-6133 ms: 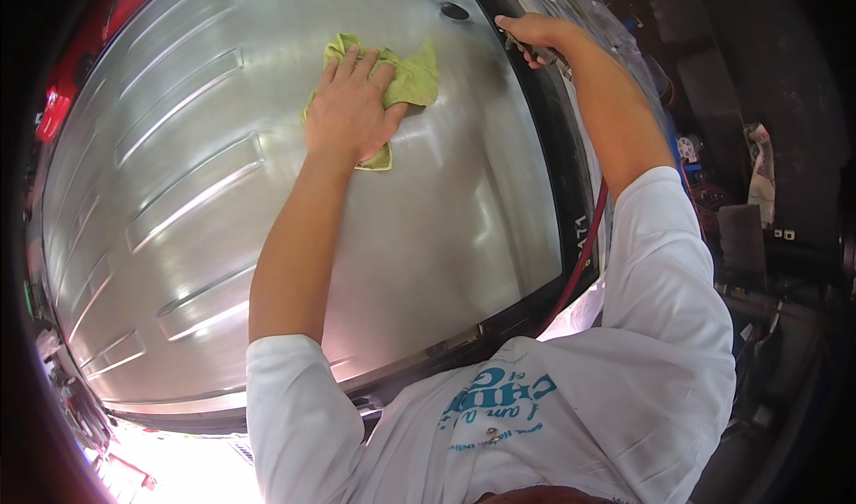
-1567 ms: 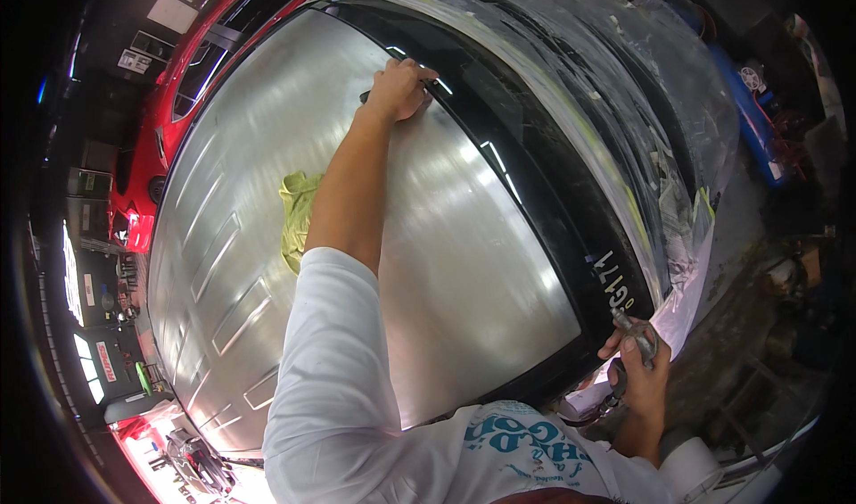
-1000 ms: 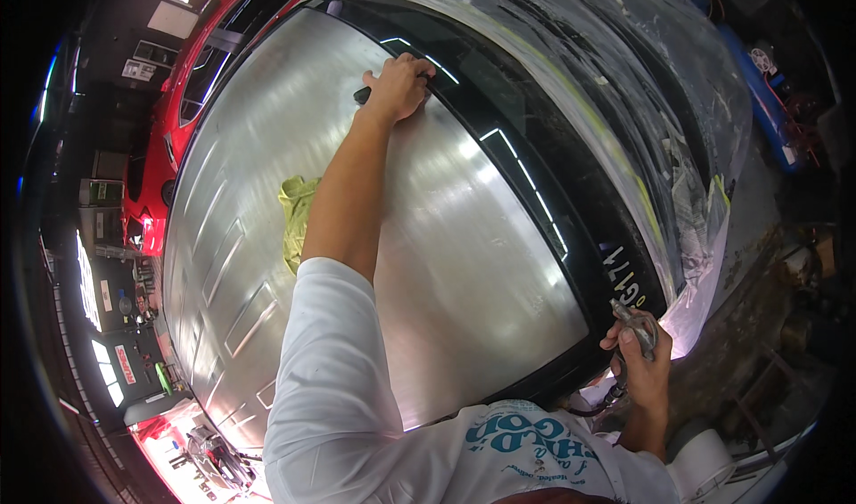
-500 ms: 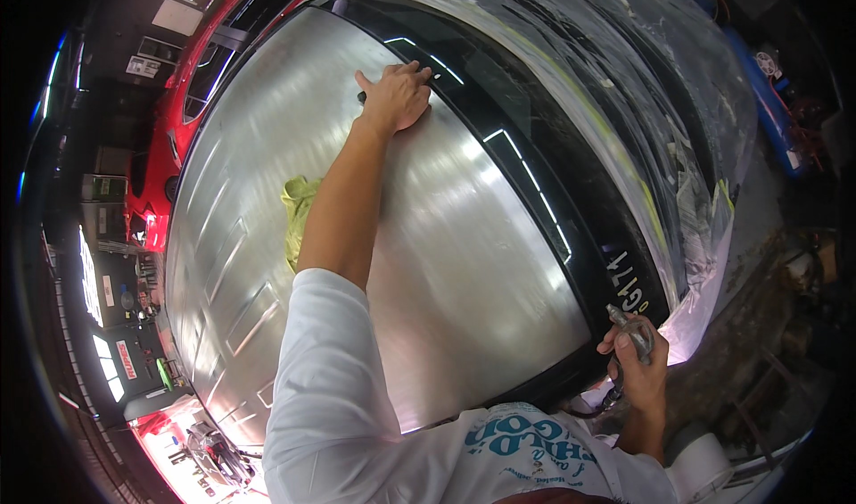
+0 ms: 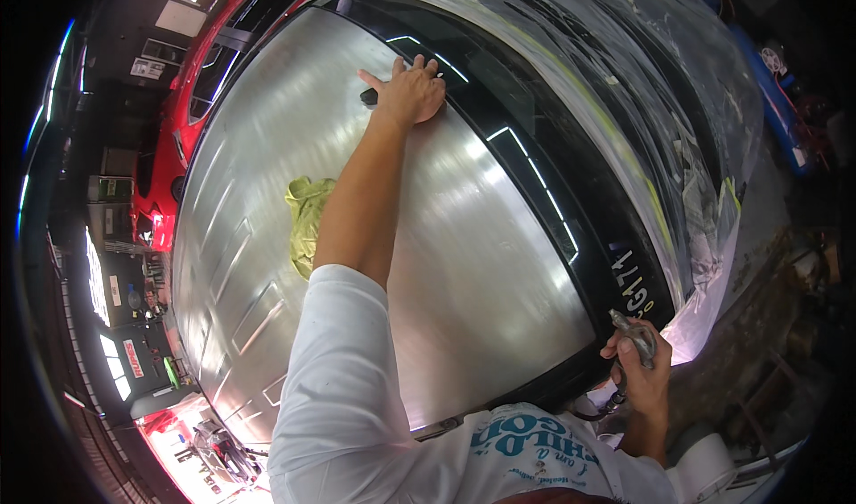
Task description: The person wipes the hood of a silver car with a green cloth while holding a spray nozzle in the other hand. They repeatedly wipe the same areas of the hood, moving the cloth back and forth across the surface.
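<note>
Gripped one air gun [image 5: 635, 334] in the right hand [image 5: 646, 372], with fingers curled round it, near the dark border [image 5: 566, 377] at the near corner of one metal panel [image 5: 481, 263]; aimed its nozzle up and leftward, with the long axis slanting down to the right. And spread the left hand [image 5: 412, 94] wide at the far edge, off the one green cloth [image 5: 308, 223] pressed earlier!

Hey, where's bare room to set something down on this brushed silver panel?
The brushed silver metal panel is barest between the left forearm and the glossy black border. Another patch, ribbed, lies left of the crumpled yellow-green cloth. Crowded: the far edge, where the spread left hand sits beside a small black fitting.
</note>
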Demonstrator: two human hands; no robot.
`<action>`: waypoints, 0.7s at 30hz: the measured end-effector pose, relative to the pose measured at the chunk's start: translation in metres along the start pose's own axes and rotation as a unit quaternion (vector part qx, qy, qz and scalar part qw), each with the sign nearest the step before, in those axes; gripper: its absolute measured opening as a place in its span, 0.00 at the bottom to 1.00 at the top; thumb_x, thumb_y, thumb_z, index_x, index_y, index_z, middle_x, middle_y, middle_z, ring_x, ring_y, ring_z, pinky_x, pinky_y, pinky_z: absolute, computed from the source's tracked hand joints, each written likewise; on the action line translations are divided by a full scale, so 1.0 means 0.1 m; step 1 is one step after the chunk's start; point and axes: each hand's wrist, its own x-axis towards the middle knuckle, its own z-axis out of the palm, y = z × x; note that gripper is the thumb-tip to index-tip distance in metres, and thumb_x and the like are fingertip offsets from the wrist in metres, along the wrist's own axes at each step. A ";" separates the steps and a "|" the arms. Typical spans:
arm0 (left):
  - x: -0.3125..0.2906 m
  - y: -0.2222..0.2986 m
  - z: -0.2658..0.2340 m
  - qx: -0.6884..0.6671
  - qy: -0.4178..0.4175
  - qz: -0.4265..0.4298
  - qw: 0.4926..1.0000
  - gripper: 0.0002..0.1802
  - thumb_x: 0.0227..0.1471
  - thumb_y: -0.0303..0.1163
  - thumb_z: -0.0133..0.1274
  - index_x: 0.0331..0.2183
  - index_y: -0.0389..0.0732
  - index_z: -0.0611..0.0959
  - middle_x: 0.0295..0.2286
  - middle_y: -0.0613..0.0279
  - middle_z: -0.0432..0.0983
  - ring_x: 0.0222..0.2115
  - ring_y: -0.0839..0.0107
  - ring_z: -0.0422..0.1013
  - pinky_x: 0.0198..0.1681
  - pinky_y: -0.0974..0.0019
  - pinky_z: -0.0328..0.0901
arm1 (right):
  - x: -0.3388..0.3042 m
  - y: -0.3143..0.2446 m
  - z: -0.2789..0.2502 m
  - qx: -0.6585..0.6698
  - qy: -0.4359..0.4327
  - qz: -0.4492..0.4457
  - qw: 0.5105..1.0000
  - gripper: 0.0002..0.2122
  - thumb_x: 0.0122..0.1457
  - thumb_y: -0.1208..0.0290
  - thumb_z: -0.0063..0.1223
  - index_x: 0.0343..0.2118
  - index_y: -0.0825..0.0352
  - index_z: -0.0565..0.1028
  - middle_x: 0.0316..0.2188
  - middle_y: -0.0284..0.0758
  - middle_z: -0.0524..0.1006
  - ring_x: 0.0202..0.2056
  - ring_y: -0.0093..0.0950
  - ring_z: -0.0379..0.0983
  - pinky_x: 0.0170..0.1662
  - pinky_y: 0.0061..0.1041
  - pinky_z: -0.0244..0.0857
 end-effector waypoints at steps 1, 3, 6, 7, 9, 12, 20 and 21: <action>0.02 0.03 0.11 -0.024 0.034 -0.001 0.999 0.26 0.68 0.41 0.36 0.60 0.48 0.78 0.66 0.62 0.63 0.70 0.46 0.52 0.55 -0.02 0.37 | -0.02 0.00 -0.02 -0.001 0.001 0.005 1.000 0.20 0.69 0.65 0.59 0.54 0.78 0.74 0.34 0.37 0.80 0.33 0.22 0.79 0.23 0.16 0.67; -0.06 0.09 0.25 -0.066 0.106 -0.009 0.992 0.26 0.68 0.41 0.35 0.57 0.47 0.80 0.66 0.62 0.63 0.70 0.45 0.50 0.54 -0.03 0.37 | 0.00 -0.02 -0.02 0.002 -0.009 0.007 1.000 0.20 0.69 0.64 0.59 0.53 0.78 0.74 0.34 0.36 0.80 0.33 0.22 0.79 0.23 0.16 0.67; -0.40 0.22 0.14 -0.264 0.041 0.124 0.956 0.28 0.67 0.39 0.37 0.64 0.54 0.75 0.67 0.61 0.65 0.71 0.51 0.55 0.62 0.05 0.34 | 0.03 -0.05 0.01 0.007 -0.031 0.003 0.999 0.19 0.69 0.63 0.59 0.52 0.77 0.74 0.35 0.36 0.80 0.33 0.22 0.79 0.23 0.16 0.67; -0.60 0.29 0.01 -0.318 0.031 0.190 0.928 0.32 0.66 0.40 0.38 0.70 0.55 0.67 0.65 0.60 0.69 0.71 0.56 0.56 0.68 0.14 0.30 | 0.05 -0.05 0.03 0.012 -0.034 0.001 0.999 0.19 0.69 0.63 0.59 0.51 0.77 0.75 0.35 0.36 0.80 0.33 0.22 0.80 0.23 0.16 0.67; -1.00 0.29 -0.11 -0.395 0.070 0.216 0.890 0.31 0.63 0.37 0.47 0.67 0.50 0.72 0.63 0.56 0.71 0.70 0.53 0.57 0.72 0.33 0.43 | 0.09 -0.07 0.03 0.015 -0.045 0.005 0.999 0.18 0.69 0.63 0.59 0.49 0.76 0.75 0.36 0.36 0.80 0.35 0.23 0.81 0.23 0.17 0.68; -1.41 -0.01 -0.11 -0.421 0.134 0.166 0.882 0.32 0.60 0.34 0.54 0.65 0.45 0.75 0.63 0.50 0.71 0.69 0.49 0.58 0.72 0.49 0.53 | 0.06 -0.06 0.05 0.025 -0.030 0.010 0.999 0.17 0.70 0.62 0.57 0.47 0.75 0.76 0.39 0.38 0.81 0.38 0.26 0.83 0.23 0.17 0.69; -2.43 -0.80 0.74 -0.400 0.144 -0.150 0.893 0.40 0.57 0.51 0.62 0.66 0.46 0.73 0.69 0.48 0.61 0.71 0.48 0.52 0.72 0.46 0.50 | -0.10 -0.27 0.13 0.012 -0.020 -0.027 0.999 0.19 0.71 0.58 0.54 0.47 0.74 0.76 0.42 0.41 0.83 0.40 0.29 0.84 0.24 0.18 0.72; -2.47 -0.84 0.89 -0.461 0.123 -0.159 0.864 0.42 0.57 0.54 0.62 0.67 0.47 0.73 0.69 0.48 0.59 0.72 0.49 0.51 0.73 0.45 0.49 | -0.17 -0.40 0.13 -0.005 -0.004 -0.063 0.998 0.20 0.71 0.56 0.53 0.47 0.74 0.76 0.42 0.41 0.83 0.40 0.29 0.84 0.24 0.18 0.72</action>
